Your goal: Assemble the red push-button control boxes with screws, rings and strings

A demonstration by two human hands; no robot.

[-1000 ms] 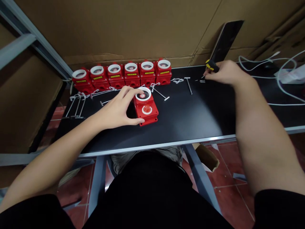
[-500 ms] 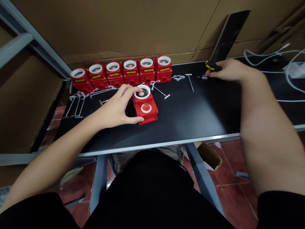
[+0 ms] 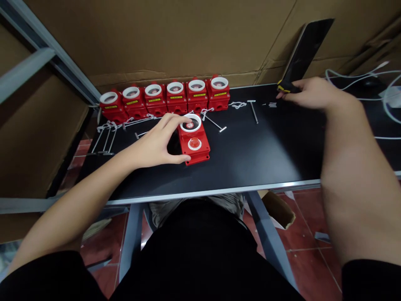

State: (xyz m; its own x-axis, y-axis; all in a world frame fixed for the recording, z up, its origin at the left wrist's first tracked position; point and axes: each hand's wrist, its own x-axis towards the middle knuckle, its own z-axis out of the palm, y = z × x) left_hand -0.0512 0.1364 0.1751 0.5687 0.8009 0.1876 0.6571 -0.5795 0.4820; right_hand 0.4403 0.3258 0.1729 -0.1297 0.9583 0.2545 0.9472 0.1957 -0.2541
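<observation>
at far right of black table (image 3: 250,159), right hand (image 3: 308,93), fingers curled tight round black-yellow screwdriver (image 3: 285,87). a second ago tip dipped at loose screws (image 3: 272,104); now drawn back, clear of them, no screw seen on tip. left hand (image 3: 156,144) unchanged: fingers spread, thumb and index clamping red push-button box (image 3: 194,144) at table centre, in front of row of six like boxes (image 3: 166,98).

Seeing red switch box (image 3: 194,144) face up, flat on bench (image 3: 250,154), white-ringed opening at far end, red button nearer; clasped from its left by left hand (image 3: 156,144). Black-yellow screwdriver (image 3: 286,87) gripped in right hand (image 3: 308,93), far right, mostly hidden.
</observation>
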